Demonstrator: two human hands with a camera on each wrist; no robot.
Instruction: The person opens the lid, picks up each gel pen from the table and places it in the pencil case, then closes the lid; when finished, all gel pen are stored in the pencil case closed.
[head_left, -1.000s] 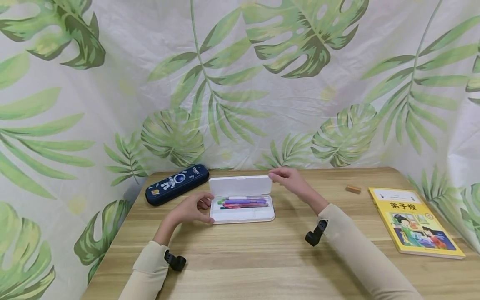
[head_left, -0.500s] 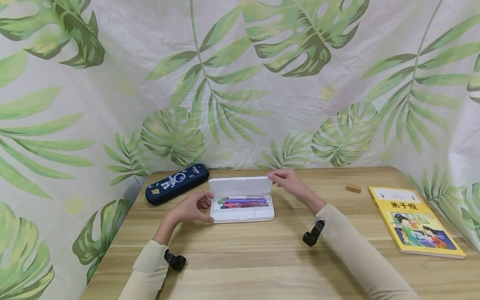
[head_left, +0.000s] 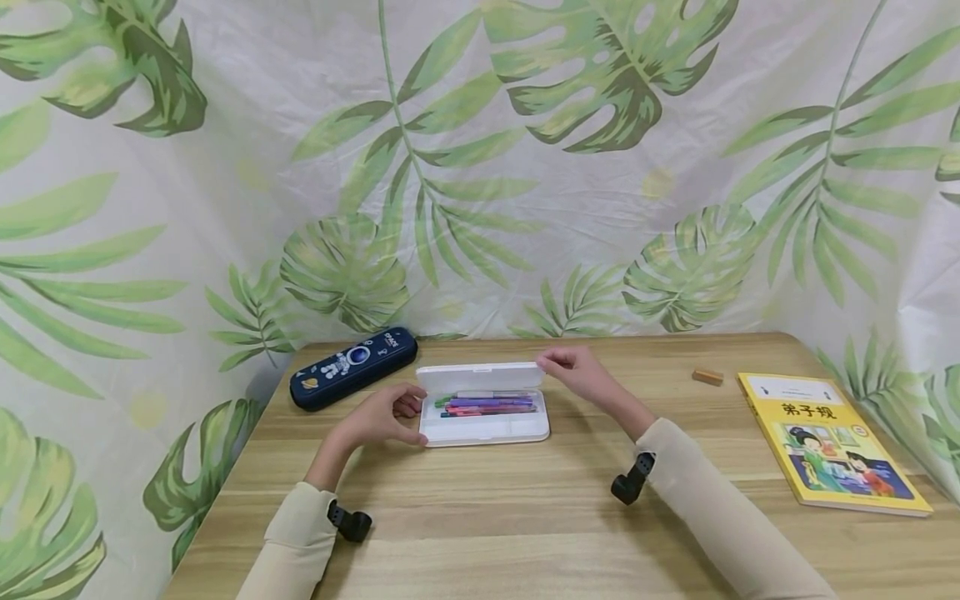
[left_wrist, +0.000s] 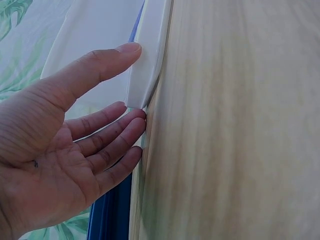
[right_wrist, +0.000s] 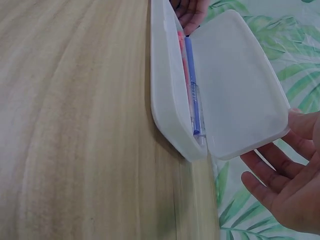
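Observation:
A white pencil case (head_left: 465,431) lies on the table with its lid (head_left: 480,378) raised at the back. Several pens (head_left: 491,405), purple, pink and green among them, are in its rear part. My left hand (head_left: 378,415) holds the case's left end. In the left wrist view the thumb presses on the case's front wall (left_wrist: 149,60), and the other fingers curl at its end. With thumb and index finger, my right hand (head_left: 581,377) pinches the lid's right corner. The right wrist view shows the lid's inner face (right_wrist: 240,90) tilted up from the case.
A dark blue zipped case (head_left: 354,368) with an astronaut print lies behind my left hand. Over on the right are a small brown block (head_left: 707,377) and a yellow book (head_left: 832,442). A leaf-patterned curtain (head_left: 480,183) hangs behind the wooden table (head_left: 487,517).
The lid has tipped forward and down a little, with the right hand lowering along with it. My left hand and the case's base stay in place.

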